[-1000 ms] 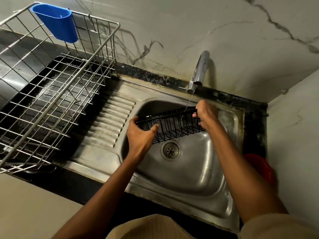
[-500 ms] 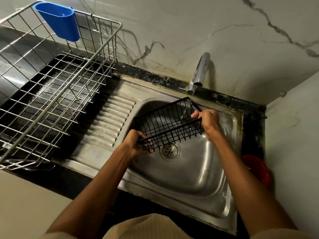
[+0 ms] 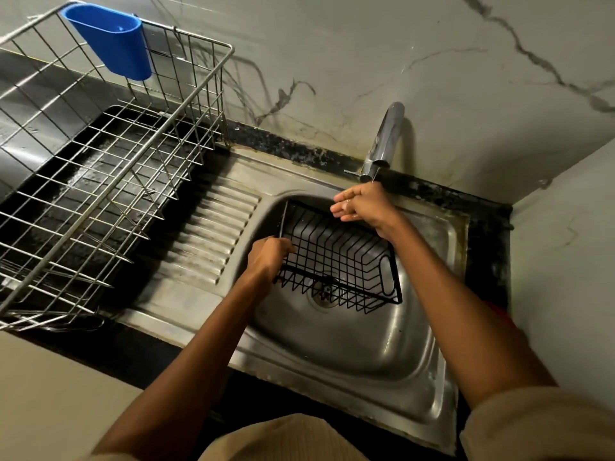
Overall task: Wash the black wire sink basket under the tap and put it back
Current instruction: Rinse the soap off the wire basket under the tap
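The black wire sink basket [image 3: 336, 261] hangs tilted over the steel sink bowl [image 3: 349, 347], its open side toward me, above the drain. My left hand [image 3: 268, 257] grips its left rim. My right hand [image 3: 362, 202] is off the basket, wet, fingers extended, just under the spout of the steel tap [image 3: 382, 141]. A thin stream of water falls from the spout onto that hand.
A large silver wire dish rack [image 3: 109, 168] with a blue plastic cup holder [image 3: 113, 41] stands on the counter at left, beside the ribbed drainboard [image 3: 213, 234]. A red object [image 3: 499, 311] shows behind my right forearm. Marble walls close in the back and right.
My right hand let go of the basket's right end and rose under the tap. The basket has swung round and dropped lower in the bowl, held by my left hand alone.
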Demonstrator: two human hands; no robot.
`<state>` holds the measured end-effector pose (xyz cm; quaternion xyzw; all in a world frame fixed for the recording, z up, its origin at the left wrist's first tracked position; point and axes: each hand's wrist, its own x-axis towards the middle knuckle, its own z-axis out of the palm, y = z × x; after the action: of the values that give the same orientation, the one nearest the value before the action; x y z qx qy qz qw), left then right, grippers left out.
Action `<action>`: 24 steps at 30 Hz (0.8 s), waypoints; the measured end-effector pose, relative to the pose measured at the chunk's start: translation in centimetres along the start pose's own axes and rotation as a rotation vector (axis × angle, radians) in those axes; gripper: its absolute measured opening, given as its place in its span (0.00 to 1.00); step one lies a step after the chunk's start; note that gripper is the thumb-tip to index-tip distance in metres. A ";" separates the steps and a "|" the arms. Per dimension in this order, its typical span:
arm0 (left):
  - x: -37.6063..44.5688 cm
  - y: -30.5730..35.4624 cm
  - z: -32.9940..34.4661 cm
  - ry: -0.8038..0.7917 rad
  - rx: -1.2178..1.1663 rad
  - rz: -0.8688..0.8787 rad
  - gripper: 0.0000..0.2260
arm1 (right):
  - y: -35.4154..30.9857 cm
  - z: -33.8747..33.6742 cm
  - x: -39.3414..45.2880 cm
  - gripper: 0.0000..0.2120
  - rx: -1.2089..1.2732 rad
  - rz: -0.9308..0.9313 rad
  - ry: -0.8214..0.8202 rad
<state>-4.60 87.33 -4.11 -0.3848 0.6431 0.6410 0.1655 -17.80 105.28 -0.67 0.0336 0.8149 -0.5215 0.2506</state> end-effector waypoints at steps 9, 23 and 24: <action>-1.7 2.6 1.8 0.014 0.194 0.127 0.35 | -2.7 -0.4 -0.2 0.13 -0.025 -0.110 -0.078; -0.6 2.6 2.0 -0.027 0.174 0.165 0.37 | -2.9 -0.6 0.3 0.11 0.042 -0.164 -0.043; -0.5 2.5 1.8 -0.021 0.161 0.166 0.39 | -2.6 -0.7 0.4 0.10 0.016 -0.149 -0.023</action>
<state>-6.56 88.86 -2.27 -0.3089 0.7203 0.6030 0.1491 -19.24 104.64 1.58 -0.0312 0.8082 -0.5454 0.2200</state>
